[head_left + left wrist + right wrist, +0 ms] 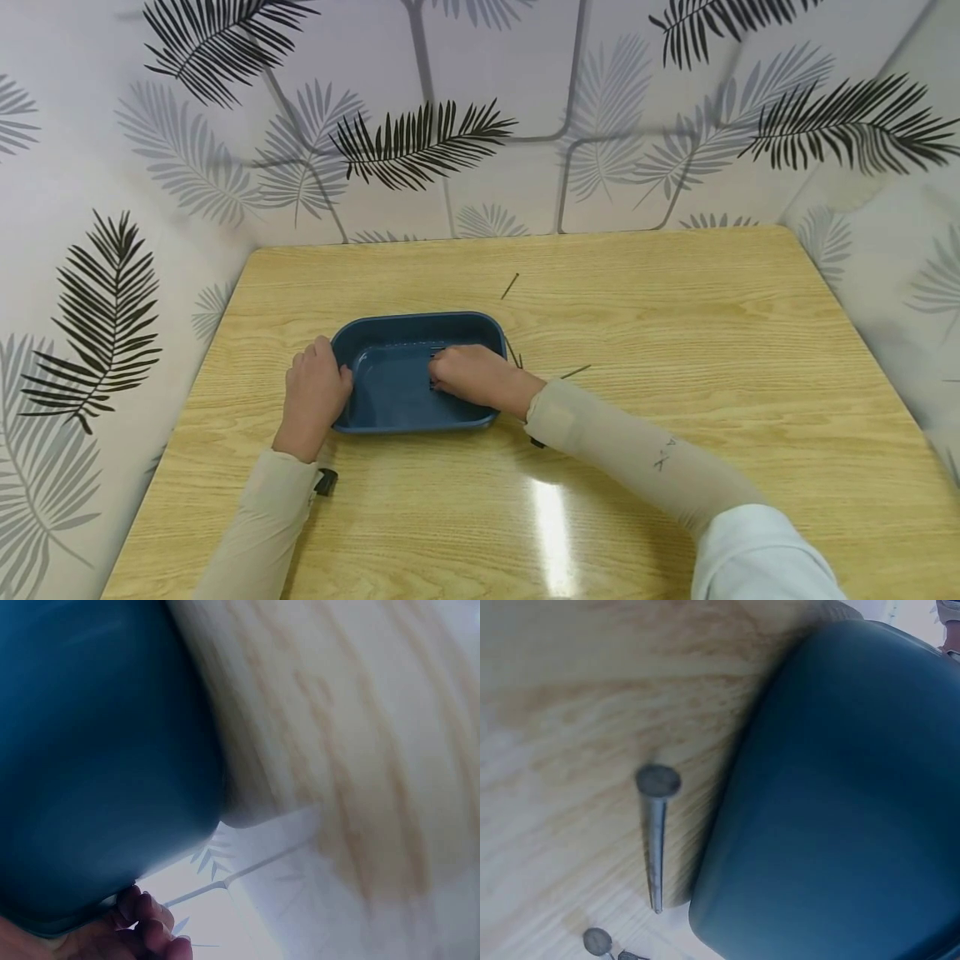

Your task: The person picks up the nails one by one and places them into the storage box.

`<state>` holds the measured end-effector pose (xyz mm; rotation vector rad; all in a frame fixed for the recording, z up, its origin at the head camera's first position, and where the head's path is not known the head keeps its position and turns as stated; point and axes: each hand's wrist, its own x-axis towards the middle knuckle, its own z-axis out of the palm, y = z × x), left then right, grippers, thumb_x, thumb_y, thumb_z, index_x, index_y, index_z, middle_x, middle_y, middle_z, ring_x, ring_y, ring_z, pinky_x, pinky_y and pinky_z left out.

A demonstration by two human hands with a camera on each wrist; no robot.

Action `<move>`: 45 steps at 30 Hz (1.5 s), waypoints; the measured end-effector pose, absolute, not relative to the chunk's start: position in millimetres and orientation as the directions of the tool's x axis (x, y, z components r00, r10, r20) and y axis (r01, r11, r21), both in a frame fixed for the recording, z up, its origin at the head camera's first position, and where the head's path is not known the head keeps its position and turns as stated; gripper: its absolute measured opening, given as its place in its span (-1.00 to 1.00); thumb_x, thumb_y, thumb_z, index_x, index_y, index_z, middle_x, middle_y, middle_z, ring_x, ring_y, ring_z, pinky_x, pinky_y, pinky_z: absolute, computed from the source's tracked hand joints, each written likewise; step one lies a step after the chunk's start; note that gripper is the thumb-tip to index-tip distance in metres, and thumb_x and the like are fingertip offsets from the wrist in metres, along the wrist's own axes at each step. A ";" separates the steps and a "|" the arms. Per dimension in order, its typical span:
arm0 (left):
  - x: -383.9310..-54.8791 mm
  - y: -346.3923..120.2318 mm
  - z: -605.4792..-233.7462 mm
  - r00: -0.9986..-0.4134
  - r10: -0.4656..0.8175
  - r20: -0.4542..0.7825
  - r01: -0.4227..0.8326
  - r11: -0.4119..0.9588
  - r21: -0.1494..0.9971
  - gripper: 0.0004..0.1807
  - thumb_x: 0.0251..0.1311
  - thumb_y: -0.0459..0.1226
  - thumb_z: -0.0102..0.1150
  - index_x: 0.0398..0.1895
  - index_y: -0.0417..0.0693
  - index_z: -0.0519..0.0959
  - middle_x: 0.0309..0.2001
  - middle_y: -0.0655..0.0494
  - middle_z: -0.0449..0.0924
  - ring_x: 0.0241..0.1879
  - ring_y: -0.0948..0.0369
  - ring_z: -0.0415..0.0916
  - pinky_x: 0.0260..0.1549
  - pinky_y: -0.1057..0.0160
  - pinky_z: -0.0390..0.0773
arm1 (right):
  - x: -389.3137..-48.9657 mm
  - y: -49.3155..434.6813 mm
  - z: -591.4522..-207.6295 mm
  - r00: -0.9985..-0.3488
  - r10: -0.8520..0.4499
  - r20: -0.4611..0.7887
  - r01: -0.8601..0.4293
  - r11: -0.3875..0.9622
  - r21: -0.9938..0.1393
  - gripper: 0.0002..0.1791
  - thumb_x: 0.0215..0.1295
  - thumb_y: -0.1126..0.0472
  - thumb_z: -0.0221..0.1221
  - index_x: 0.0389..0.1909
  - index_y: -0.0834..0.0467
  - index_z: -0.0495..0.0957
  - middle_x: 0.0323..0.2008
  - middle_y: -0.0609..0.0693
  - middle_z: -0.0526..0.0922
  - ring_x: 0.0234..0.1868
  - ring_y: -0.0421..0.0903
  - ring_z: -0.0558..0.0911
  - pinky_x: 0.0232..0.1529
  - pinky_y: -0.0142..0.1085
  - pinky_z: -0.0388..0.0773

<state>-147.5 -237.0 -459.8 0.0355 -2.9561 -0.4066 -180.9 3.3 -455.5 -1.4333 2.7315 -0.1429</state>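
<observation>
A dark blue rectangular tray (pixel 397 367) with rounded corners sits on the wooden table. My left hand (pixel 311 396) grips its left rim, thumb on the inner side and fingers outside. In the left wrist view, curled fingertips (pixel 154 919) show beyond the tray's edge. My right hand (pixel 476 377) reaches over the right rim into the tray, low over its floor, with fingers curled. Thin dark nails (pixel 437 349) stick out beside those fingers; the rest of them is hidden by the hand.
Several nails lie on the table right of the tray: one behind it (pixel 510 286), one by its right wall (pixel 513 351), and one near the right sleeve (pixel 576 372). In the right wrist view, a flat-headed nail (pixel 657 832) lies beside the tray wall. Leaf-patterned walls (pixel 487 192) border the table.
</observation>
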 end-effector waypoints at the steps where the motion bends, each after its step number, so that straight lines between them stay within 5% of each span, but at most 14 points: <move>1: -147.4 -236.8 -459.5 -0.988 -0.045 0.150 -0.003 0.963 0.271 -0.77 0.16 -0.32 0.05 -0.32 -0.37 0.30 -0.43 -0.21 0.35 -0.40 -0.13 0.36 -0.47 -0.02 0.31 | -180.7 3.6 -455.2 -0.568 -0.823 -0.003 -0.818 0.565 -0.105 -0.84 0.34 0.13 0.07 -0.31 0.04 0.61 -0.36 -0.11 0.59 -0.41 -0.27 0.51 -0.38 -0.43 0.42; 34: -147.3 -232.9 -455.3 -0.991 -0.041 0.125 -0.005 0.960 0.280 -0.76 0.17 -0.33 0.05 -0.30 -0.37 0.29 -0.41 -0.21 0.35 -0.39 -0.11 0.34 -0.43 -0.04 0.31 | -181.0 8.1 -446.6 -0.531 -0.845 0.062 -0.846 0.526 -0.084 -0.88 0.29 0.12 0.14 -0.32 0.06 0.60 -0.37 -0.10 0.58 -0.35 -0.22 0.56 -0.28 -0.38 0.46; 45: -146.6 -234.1 -456.3 -0.993 -0.046 0.113 -0.012 0.959 0.284 -0.76 0.18 -0.32 0.04 -0.30 -0.37 0.29 -0.40 -0.22 0.35 -0.35 -0.13 0.35 -0.40 -0.06 0.31 | -180.0 28.0 -414.2 -0.576 -0.805 0.139 -0.810 0.540 -0.227 -0.85 0.31 0.16 0.11 -0.19 0.09 0.59 -0.25 -0.08 0.58 -0.22 -0.19 0.53 -0.17 -0.37 0.44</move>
